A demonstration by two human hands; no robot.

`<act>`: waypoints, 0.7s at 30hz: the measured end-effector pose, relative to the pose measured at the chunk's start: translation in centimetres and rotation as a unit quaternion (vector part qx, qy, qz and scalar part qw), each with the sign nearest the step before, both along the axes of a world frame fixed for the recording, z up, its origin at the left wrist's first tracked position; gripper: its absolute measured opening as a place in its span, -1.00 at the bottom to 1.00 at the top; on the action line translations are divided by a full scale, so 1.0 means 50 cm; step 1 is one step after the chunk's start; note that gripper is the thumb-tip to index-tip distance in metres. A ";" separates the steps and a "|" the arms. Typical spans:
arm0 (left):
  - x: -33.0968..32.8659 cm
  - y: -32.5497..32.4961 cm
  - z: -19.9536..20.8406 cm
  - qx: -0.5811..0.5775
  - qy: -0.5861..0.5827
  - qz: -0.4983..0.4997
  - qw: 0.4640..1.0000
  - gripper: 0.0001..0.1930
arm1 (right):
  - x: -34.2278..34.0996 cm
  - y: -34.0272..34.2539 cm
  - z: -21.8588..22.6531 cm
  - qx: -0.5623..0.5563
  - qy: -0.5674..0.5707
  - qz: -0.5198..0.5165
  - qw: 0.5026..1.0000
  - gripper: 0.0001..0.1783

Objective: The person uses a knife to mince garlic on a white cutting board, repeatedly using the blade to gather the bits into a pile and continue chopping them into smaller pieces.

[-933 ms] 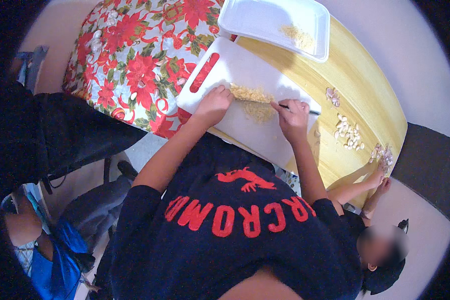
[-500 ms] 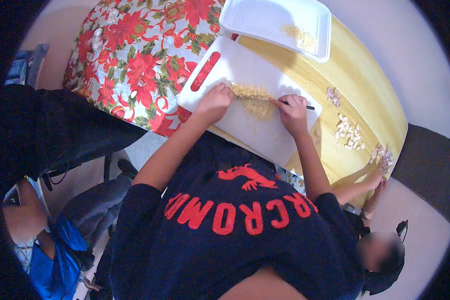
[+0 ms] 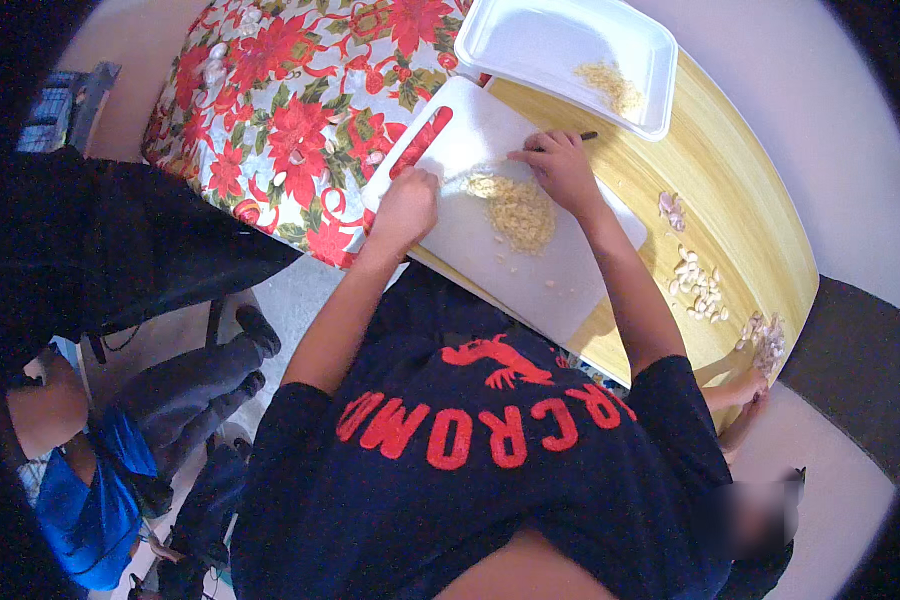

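My right hand is closed round the black handle of a knife, above the far side of a white cutting board. Its blade is hard to make out against the board. A pale yellow heap of chopped garlic lies mid-board, with a smaller patch toward the left. My left hand is curled closed over the board's left edge, beside the red-looking handle slot; what its fingers hold, if anything, is hidden.
A white tray with some chopped garlic stands behind the board. Peeled garlic cloves and purplish skins lie to the right. Another person's hands are at the table's right edge. A floral tablecloth covers the left.
My right hand with the knife has moved up and left, away from the garlic. My left hand has shifted left and slightly down. The garlic heap is now spread wider toward me.
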State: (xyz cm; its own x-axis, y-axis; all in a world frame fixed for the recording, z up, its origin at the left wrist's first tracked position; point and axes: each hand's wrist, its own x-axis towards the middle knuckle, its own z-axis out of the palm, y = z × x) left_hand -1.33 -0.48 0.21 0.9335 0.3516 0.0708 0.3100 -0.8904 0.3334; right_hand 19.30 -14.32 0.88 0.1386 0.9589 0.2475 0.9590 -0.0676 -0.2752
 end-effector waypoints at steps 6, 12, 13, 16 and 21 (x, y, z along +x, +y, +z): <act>-0.003 -0.064 0.013 -0.002 0.006 -0.033 0.999 -0.89 | -0.016 -0.080 0.021 0.001 -0.024 -0.014 1.000 -0.69; -0.006 -0.134 0.068 -0.045 0.023 -0.046 0.998 -0.91 | -0.019 -0.168 0.077 -0.035 -0.011 -0.040 0.998 -0.70; -0.014 -0.161 0.061 -0.057 0.036 -0.048 0.997 -0.91 | -0.025 -0.202 0.077 -0.074 -0.003 -0.033 0.997 -0.67; -0.034 -0.237 0.043 -0.143 0.108 -0.072 0.981 -0.92 | -0.055 -0.304 0.064 -0.142 0.087 -0.030 0.986 -0.65; -0.042 -0.267 0.014 -0.147 0.081 -0.087 0.982 -0.90 | -0.075 -0.351 0.027 -0.168 0.146 -0.052 0.974 -0.64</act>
State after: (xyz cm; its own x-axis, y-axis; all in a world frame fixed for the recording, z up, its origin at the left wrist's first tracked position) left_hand -3.45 -13.83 0.94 0.9719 0.1693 -0.1633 0.2318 -0.8076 0.5422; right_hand 15.57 -31.86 2.24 0.2566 0.9560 -0.1419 0.8269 -0.2932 -0.4800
